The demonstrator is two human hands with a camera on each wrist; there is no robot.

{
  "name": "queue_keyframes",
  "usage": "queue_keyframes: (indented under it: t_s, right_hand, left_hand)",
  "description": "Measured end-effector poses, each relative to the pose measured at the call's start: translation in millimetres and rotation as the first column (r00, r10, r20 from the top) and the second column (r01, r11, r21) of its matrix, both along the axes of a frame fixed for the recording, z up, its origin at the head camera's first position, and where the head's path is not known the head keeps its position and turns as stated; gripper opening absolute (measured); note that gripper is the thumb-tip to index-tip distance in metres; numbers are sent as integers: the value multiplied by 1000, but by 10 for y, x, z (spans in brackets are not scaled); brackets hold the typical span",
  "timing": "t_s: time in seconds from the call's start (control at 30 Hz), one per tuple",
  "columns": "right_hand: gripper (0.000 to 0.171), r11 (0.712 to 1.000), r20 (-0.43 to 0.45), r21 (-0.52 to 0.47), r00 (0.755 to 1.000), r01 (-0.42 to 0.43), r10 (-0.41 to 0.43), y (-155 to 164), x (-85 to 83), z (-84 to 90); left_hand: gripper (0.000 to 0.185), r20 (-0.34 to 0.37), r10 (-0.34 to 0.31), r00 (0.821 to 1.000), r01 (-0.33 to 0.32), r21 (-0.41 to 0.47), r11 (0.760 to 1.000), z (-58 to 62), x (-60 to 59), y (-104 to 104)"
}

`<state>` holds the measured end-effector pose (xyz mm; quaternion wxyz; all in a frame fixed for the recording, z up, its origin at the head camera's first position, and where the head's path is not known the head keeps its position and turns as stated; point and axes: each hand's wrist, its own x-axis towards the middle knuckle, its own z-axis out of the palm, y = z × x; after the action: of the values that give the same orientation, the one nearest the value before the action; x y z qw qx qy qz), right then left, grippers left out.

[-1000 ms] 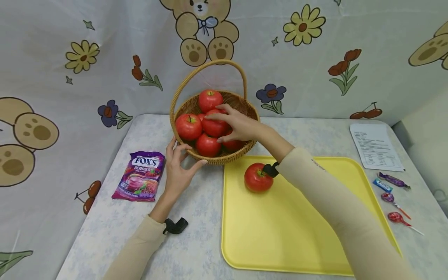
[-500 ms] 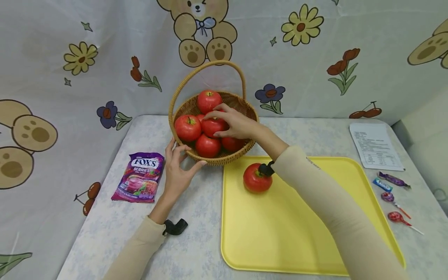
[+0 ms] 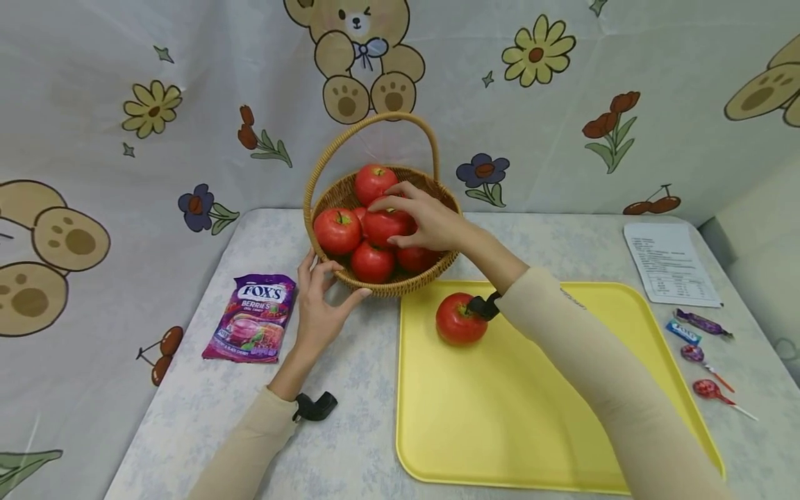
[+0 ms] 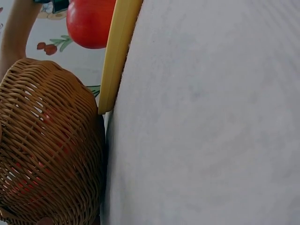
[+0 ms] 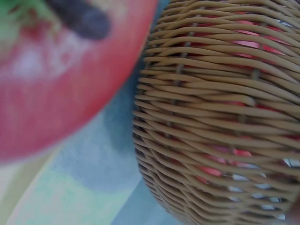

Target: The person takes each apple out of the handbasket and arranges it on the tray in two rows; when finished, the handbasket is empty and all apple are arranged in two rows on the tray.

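Note:
A wicker basket (image 3: 406, 281) with a tall handle stands at the back of the table and holds several red apples. My right hand (image 3: 420, 221) reaches into it, fingers curled round the top middle apple (image 3: 382, 226). My left hand (image 3: 320, 303) touches the basket's front left wall with spread fingers. One more red apple (image 3: 459, 319) lies on the yellow tray (image 3: 537, 417) just right of the basket. The left wrist view shows the basket wall (image 4: 47, 150), the tray's edge (image 4: 117, 56) and that apple (image 4: 89, 21). The right wrist view shows the basket (image 5: 220, 117) and the blurred apple (image 5: 56, 75).
A purple Fox's candy bag (image 3: 250, 318) lies left of my left hand. A printed sheet (image 3: 670, 264) sits at the back right, with wrapped sweets (image 3: 700, 323) and lollipops (image 3: 709, 389) along the right edge. A bear-and-flower cloth hangs behind the table.
My right hand's fingers have closed a little more round the top middle apple. The left hand stays against the basket, which has not moved.

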<state>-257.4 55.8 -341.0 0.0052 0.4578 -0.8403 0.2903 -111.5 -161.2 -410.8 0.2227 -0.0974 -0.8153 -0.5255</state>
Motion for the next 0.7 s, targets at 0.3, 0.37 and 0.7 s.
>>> queue_keyframes:
  t_s: [0.3,0.37,0.7]
  right_hand:
    - [49,994,-20,-110,1000,-3,1,311,170,145]
    - [50,992,-25,-125,1000,5,-8,400,231,167]
    - [56,986,-52,-159,997,48,-57,914,625,208]
  left_hand:
    - [49,9,1,1000,-1,1,1000,-15,2,-6]
    - [49,12,-2,1000,2,2,1000,-15,3,-5]
    - [48,19,-5,1000,5,9,1000,4,7,5]
